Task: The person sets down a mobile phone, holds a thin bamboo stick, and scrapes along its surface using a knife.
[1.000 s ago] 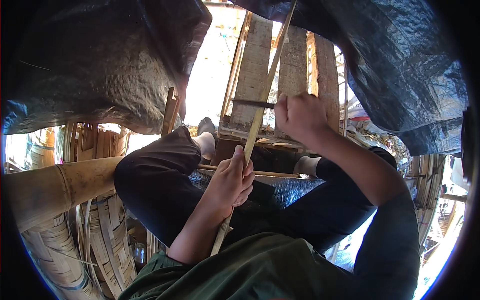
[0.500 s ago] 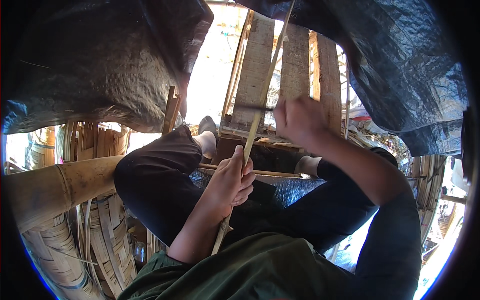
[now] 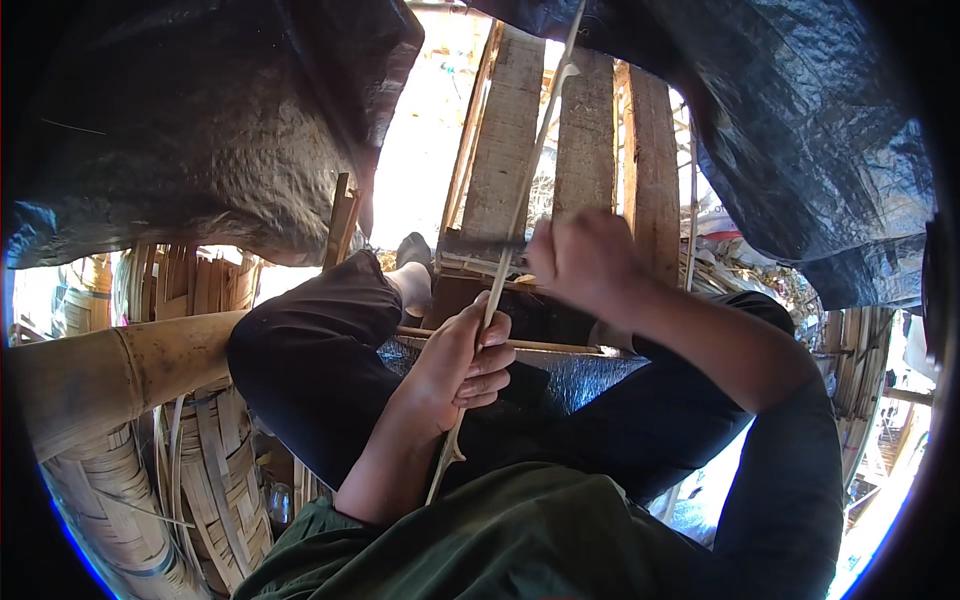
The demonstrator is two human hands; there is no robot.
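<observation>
Left hand clenched round bamboo strip, steadying it over the lap. Right hand gripping knife, blade set across the strip, likely to shave it. Woven baskets lower left.

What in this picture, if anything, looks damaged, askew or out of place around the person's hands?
Nothing stands out. The left hand grips a long bamboo strip, and the right hand holds a dark blade against it. The strip runs slantwise and looks whole. The woven baskets at left look intact.
</observation>
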